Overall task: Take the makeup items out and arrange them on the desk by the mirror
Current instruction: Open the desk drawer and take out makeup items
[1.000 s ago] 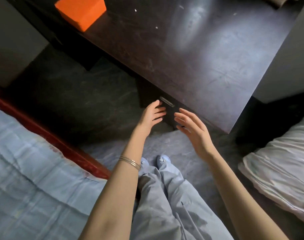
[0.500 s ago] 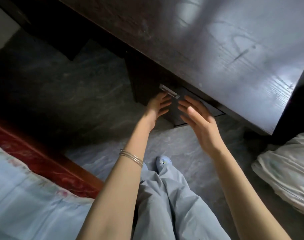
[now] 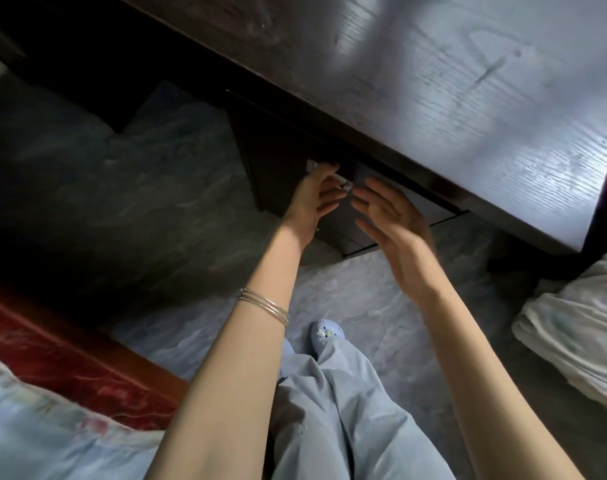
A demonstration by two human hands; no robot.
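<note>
Two hands reach under the front edge of one dark wooden bench (image 3: 451, 109). The left hand (image 3: 312, 199) has its fingertips on the single metal handle (image 3: 343, 183) of a dark drawer (image 3: 364, 220) just below the benchtop; the fingers bend over the handle, though how firmly they hold it I cannot tell. The right hand (image 3: 395, 226) hovers just beside it in front of the drawer face, fingers straight and spread, holding nothing. No makeup items are in view; the drawer's inside is hidden. The left forearm wears a set of thin silver bangles (image 3: 264, 306), blurred together. Below, two light blue trouser legs (image 3: 329, 410) and one pale slipper (image 3: 326, 332) stand on the grey floor (image 3: 139, 174). One bed (image 3: 35, 420) with a blue cover lies at lower left, and one white bundle (image 3: 579, 337) at right.
</note>
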